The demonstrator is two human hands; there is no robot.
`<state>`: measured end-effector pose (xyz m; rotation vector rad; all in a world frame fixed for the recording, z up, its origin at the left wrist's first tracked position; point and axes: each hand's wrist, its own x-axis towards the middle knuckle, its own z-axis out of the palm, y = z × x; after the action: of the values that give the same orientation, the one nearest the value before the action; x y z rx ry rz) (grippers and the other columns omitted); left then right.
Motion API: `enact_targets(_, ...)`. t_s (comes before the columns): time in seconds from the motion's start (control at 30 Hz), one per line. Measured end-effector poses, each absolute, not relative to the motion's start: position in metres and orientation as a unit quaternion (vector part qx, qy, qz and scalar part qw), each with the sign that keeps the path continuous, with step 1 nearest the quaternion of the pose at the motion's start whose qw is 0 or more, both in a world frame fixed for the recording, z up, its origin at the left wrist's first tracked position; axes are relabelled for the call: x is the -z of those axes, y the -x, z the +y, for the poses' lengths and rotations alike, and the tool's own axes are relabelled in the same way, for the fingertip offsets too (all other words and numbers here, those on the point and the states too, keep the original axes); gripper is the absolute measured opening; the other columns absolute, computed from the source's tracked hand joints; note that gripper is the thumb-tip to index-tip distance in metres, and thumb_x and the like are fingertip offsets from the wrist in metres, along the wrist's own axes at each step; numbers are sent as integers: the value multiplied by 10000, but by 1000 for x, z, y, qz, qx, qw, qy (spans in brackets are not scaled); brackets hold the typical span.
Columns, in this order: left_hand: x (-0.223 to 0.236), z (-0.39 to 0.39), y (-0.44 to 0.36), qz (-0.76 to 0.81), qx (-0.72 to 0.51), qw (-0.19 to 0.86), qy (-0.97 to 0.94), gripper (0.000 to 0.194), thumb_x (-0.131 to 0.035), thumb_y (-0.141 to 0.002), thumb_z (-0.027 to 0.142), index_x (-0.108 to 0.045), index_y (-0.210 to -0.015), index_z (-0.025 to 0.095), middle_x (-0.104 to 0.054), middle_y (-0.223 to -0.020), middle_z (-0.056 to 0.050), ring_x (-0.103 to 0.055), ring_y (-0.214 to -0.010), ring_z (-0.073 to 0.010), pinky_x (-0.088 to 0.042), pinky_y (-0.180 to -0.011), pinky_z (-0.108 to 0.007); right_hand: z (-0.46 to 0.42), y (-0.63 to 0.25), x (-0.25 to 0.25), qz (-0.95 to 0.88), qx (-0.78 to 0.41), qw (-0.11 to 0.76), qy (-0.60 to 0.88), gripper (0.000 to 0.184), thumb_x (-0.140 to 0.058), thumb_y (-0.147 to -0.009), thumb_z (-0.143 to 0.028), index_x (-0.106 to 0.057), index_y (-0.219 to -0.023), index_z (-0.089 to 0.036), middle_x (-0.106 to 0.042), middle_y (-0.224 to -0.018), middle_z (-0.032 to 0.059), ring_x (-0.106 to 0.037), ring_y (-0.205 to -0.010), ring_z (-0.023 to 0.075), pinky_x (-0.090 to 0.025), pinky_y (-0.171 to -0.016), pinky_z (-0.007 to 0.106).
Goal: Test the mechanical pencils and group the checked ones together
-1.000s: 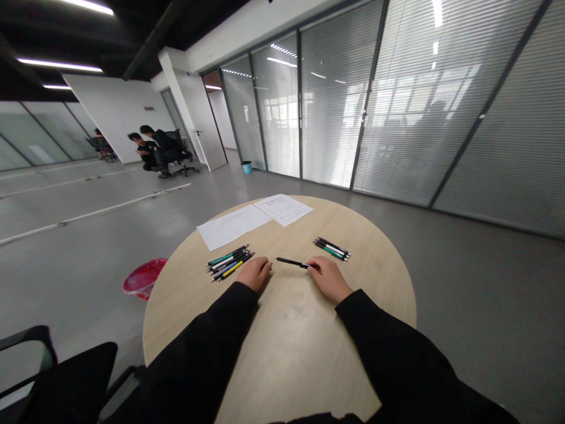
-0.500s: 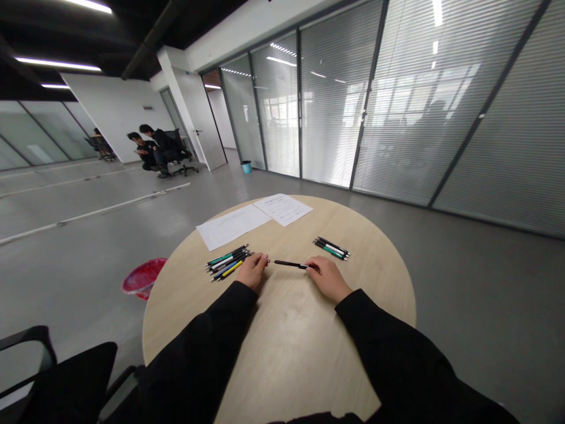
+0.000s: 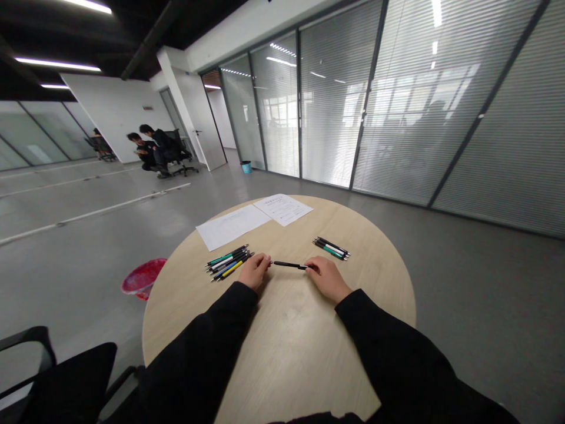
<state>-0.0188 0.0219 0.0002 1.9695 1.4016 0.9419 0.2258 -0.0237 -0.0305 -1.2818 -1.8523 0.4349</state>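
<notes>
A black pen [image 3: 289, 265] lies level between my two hands above the round wooden table [image 3: 286, 347]. My right hand [image 3: 327, 278] pinches its right end. My left hand [image 3: 255, 271] has its fingers closed at the pen's left tip. Just left of that hand lies a bundle of several pens [image 3: 229, 262] in black, green, white, blue and yellow. A smaller group of pens [image 3: 332, 248] sits beyond my right hand.
Two sheets of paper [image 3: 253, 218] lie at the table's far side. A red basin [image 3: 143, 278] stands on the floor to the left. A black chair [image 3: 57, 377] is at bottom left. Two people sit far off at the left. Glass walls with blinds run behind.
The black pen has shifted left in my right hand until its tip reaches my left hand's fingers, which have closed on it.
</notes>
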Motion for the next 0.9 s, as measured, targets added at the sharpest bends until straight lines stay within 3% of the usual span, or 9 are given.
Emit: enact_targets(0.9,-2,17,15,507,-352,326,-716,408,-479,-834,544,-533,-638,190,-477,-518,39,-441,-494,-123,-369,-522,-256,-24,-226,32,-736,-177,412,506,113,-600,-853,-136,-693,-887,-191,-678,-875,49,-594,-840,187,-434,-798,307)
